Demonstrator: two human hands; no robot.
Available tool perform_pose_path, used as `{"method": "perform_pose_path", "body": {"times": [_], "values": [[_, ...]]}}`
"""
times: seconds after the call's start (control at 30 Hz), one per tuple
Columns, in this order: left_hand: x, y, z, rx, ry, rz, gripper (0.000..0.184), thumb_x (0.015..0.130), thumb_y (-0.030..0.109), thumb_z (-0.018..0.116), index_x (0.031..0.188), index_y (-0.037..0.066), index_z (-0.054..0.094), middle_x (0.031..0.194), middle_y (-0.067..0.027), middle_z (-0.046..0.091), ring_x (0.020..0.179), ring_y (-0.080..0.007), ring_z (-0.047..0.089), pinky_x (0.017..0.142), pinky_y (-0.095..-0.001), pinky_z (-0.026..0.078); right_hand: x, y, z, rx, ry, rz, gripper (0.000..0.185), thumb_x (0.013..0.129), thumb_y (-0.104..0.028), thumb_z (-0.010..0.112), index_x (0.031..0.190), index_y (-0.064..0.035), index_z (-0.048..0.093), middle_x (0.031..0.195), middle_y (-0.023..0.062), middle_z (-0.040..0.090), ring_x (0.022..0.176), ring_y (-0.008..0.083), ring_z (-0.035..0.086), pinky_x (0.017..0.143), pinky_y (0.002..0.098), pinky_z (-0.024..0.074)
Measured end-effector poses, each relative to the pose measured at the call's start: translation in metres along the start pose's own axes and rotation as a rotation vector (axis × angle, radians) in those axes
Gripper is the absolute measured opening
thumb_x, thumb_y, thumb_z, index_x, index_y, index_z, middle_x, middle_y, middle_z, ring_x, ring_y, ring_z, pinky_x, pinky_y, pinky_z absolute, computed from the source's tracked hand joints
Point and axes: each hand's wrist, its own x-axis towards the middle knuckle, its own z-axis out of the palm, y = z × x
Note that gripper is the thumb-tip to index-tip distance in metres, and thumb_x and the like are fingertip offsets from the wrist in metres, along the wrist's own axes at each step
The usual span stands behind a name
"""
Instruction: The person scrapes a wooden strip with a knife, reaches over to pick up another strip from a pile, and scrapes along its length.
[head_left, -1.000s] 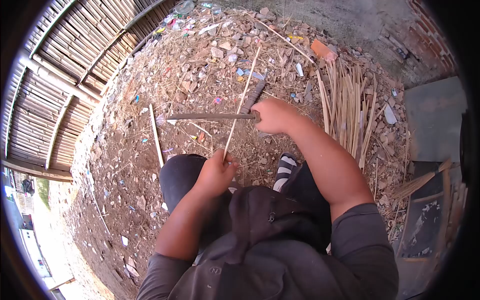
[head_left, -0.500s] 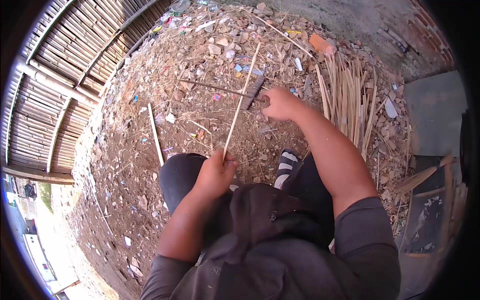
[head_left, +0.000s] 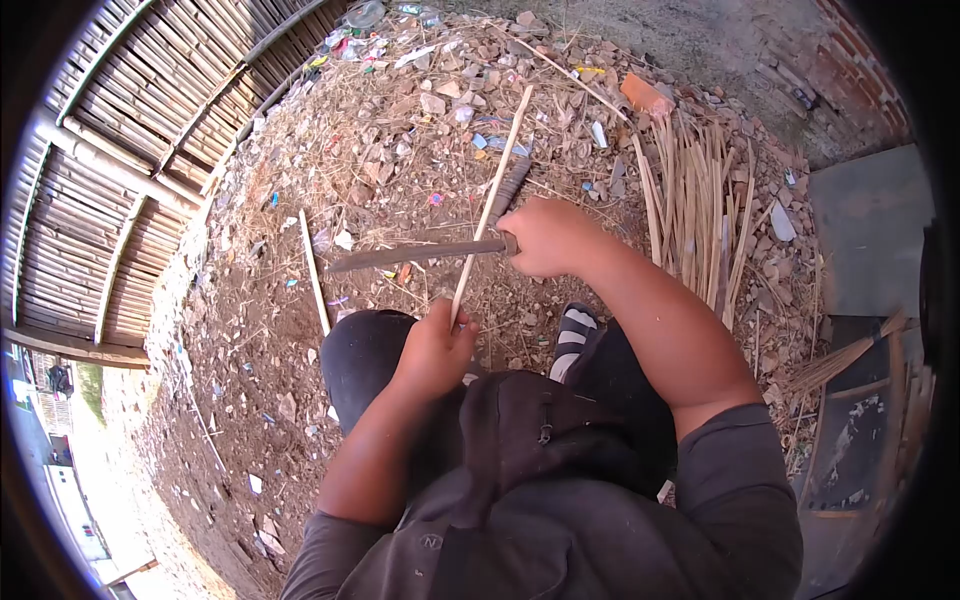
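Observation:
My left hand [head_left: 437, 345] is closed round the near end of a long pale bamboo strip [head_left: 503, 165], which slants away up and slightly right. In my right hand [head_left: 548, 238] is the handle of a machete, fingers wrapped round it. The machete's long dark blade [head_left: 415, 254] points left and crosses the strip a little beyond my left hand. A dark ridged, rod-like piece [head_left: 512, 186] lies on the ground under the strip's far half; its lower end is hidden near my right hand.
A pile of split strips [head_left: 695, 205] lies at right beside an orange brick [head_left: 646, 94]. Another strip [head_left: 313, 270] rests on the littered ground at left. A bamboo wall [head_left: 120, 190] borders the left; a grey panel [head_left: 865, 230] stands at right. My sandalled foot [head_left: 573, 340] is nearby.
My right hand has drawn the machete nearer to me along the strip, and its blade now shows broader and lies lower. My left hand and the strip have barely shifted.

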Motion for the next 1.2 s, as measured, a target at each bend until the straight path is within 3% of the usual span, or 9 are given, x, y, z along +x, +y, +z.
{"method": "perform_pose_path", "body": {"times": [0.13, 0.23, 0.33, 0.47, 0.7, 0.83, 0.87, 1.0, 1.2], "values": [[0.0, 0.001, -0.002, -0.046, -0.008, -0.023, 0.023, 0.095, 0.019, 0.068, 0.099, 0.001, 0.055, 0.076, -0.0168, 0.067, 0.067, -0.0312, 0.068, 0.063, -0.0401, 0.052, 0.019, 0.038, 0.02, 0.234, 0.069, 0.087, 0.033, 0.07, -0.022, 0.071, 0.1, -0.0075, 0.073, 0.086, 0.0193, 0.071, 0.083, 0.0392, 0.069, 0.076, 0.0478, 0.0557], [0.002, -0.002, -0.001, 0.001, 0.016, -0.01, 0.023, 0.094, 0.019, 0.068, 0.099, 0.001, 0.055, 0.074, -0.0156, 0.066, 0.067, -0.0291, 0.068, 0.063, -0.0395, 0.051, 0.016, 0.032, 0.019, 0.131, 0.16, 0.044, 0.034, 0.071, -0.023, 0.071, 0.101, -0.0083, 0.074, 0.086, 0.0187, 0.071, 0.081, 0.0387, 0.07, 0.076, 0.0465, 0.056], [-0.003, 0.0, -0.003, -0.073, -0.012, -0.002, 0.023, 0.094, 0.019, 0.068, 0.099, 0.0, 0.056, 0.073, -0.0153, 0.066, 0.066, -0.0289, 0.067, 0.063, -0.0396, 0.051, -0.002, 0.004, -0.003, 0.004, -0.011, 0.018, 0.027, 0.074, -0.023, 0.068, 0.095, -0.0061, 0.071, 0.09, 0.0178, 0.073, 0.09, 0.0374, 0.071, 0.079, 0.0474, 0.0565], [-0.002, 0.001, -0.001, -0.001, -0.021, -0.03, 0.023, 0.094, 0.019, 0.068, 0.099, 0.0, 0.057, 0.073, -0.0163, 0.066, 0.068, -0.0318, 0.068, 0.064, -0.041, 0.052, 0.029, 0.069, 0.025, 0.314, 0.235, 0.221, 0.028, 0.075, -0.024, 0.069, 0.093, -0.0027, 0.071, 0.088, 0.0194, 0.072, 0.089, 0.0392, 0.07, 0.078, 0.0485, 0.0551], [0.001, 0.004, -0.002, 0.015, 0.003, -0.003, 0.022, 0.094, 0.019, 0.068, 0.1, 0.0, 0.058, 0.073, -0.0184, 0.067, 0.071, -0.0353, 0.069, 0.066, -0.0432, 0.052, 0.009, 0.018, 0.005, -0.017, -0.047, 0.016, 0.026, 0.073, -0.022, 0.068, 0.093, -0.0069, 0.072, 0.088, 0.0169, 0.072, 0.088, 0.0381, 0.07, 0.079, 0.0484, 0.0556], [-0.003, 0.006, -0.003, 0.02, -0.023, -0.048, 0.023, 0.093, 0.02, 0.068, 0.099, 0.0, 0.058, 0.074, -0.0191, 0.067, 0.071, -0.0366, 0.069, 0.066, -0.0438, 0.052, 0.026, 0.052, 0.021, 0.35, 0.209, 0.24, 0.033, 0.071, -0.02, 0.07, 0.102, -0.0091, 0.074, 0.085, 0.0191, 0.071, 0.08, 0.0392, 0.068, 0.075, 0.0469, 0.055], [-0.002, 0.001, -0.002, 0.018, 0.008, -0.005, 0.023, 0.094, 0.02, 0.068, 0.099, 0.0, 0.058, 0.074, -0.0196, 0.067, 0.071, -0.0366, 0.069, 0.066, -0.0446, 0.052, 0.027, 0.056, 0.024, 0.332, 0.145, 0.22, 0.028, 0.071, -0.02, 0.07, 0.096, -0.008, 0.072, 0.083, 0.0188, 0.07, 0.079, 0.0382, 0.068, 0.074, 0.0468, 0.0545], [-0.001, 0.002, -0.003, -0.016, -0.016, 0.014, 0.029, 0.102, 0.029, 0.059, 0.099, -0.001, 0.058, 0.078, -0.0224, 0.067, 0.077, -0.0411, 0.069, 0.069, -0.0471, 0.051, -0.006, 0.002, -0.002, 0.059, -0.034, -0.019, 0.03, 0.072, -0.022, 0.069, 0.097, -0.0055, 0.072, 0.089, 0.0202, 0.071, 0.089, 0.0389, 0.069, 0.079, 0.0492, 0.0546], [0.001, -0.011, 0.0, 0.001, 0.028, 0.035, 0.037, 0.109, 0.034, 0.046, 0.097, 0.0, 0.052, 0.078, -0.0268, 0.063, 0.078, -0.0488, 0.063, 0.067, -0.0517, 0.047, 0.021, 0.043, 0.025, 0.253, 0.165, 0.121, 0.036, 0.072, -0.024, 0.071, 0.101, -0.0034, 0.072, 0.083, 0.0198, 0.071, 0.081, 0.0376, 0.07, 0.075, 0.0446, 0.0558]]}}
